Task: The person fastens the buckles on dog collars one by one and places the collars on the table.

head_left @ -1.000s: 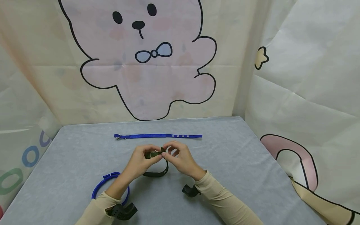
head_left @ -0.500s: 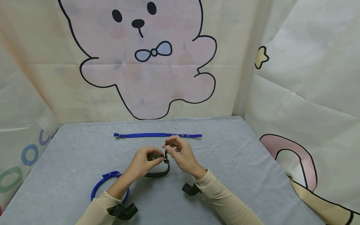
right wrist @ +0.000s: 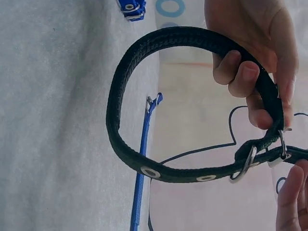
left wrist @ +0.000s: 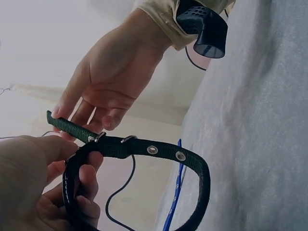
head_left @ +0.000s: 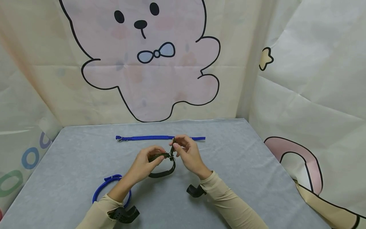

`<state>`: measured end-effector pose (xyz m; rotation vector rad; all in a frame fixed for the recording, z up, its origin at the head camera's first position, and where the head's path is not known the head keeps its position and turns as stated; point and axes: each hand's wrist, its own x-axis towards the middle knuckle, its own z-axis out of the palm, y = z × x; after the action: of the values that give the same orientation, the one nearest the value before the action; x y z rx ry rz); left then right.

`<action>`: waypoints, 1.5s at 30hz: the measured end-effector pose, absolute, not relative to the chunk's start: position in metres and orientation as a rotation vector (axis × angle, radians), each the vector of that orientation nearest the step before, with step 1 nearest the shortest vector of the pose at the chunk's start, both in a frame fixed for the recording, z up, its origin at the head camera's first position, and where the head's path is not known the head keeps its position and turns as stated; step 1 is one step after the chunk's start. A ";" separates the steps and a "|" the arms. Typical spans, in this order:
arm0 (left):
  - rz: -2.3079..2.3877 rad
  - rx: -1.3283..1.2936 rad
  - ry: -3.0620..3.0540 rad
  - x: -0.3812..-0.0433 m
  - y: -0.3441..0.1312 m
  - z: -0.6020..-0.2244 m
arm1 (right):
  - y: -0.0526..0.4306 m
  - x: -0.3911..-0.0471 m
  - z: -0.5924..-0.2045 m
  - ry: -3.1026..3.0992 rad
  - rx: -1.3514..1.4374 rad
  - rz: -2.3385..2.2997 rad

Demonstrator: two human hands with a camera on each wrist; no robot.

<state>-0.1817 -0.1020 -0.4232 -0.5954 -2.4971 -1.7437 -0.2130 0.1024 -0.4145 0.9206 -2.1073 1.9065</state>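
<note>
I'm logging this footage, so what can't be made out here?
Head: part of the looped blue collar, behind the left forearm.
Head: some of the straight blue collar, behind the right hand.
Left wrist: part of the dark green collar, past the bottom edge.
Right wrist: most of that hand, past the right edge.

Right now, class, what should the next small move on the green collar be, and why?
Probably fasten the buckle at the hole beside it: the strap end already passes through, the right hand pinches that end, and the left hand holds the collar near the buckle.
</note>
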 end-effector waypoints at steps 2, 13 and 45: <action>-1.752 -0.616 -2.474 -0.182 -0.102 -0.422 | 0.103 -0.214 -0.415 -2.099 0.909 1.900; -1.786 -0.700 -2.453 -0.183 -0.103 -0.424 | 0.104 -0.213 -0.412 -2.049 0.861 1.909; -1.734 -0.750 -2.531 -0.183 -0.105 -0.425 | 0.103 -0.212 -0.413 -2.019 0.871 1.924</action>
<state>-0.1831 -0.1048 -0.4251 -0.7503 -2.5311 -1.7339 -0.2125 0.1032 -0.4130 0.8710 -2.0191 1.9235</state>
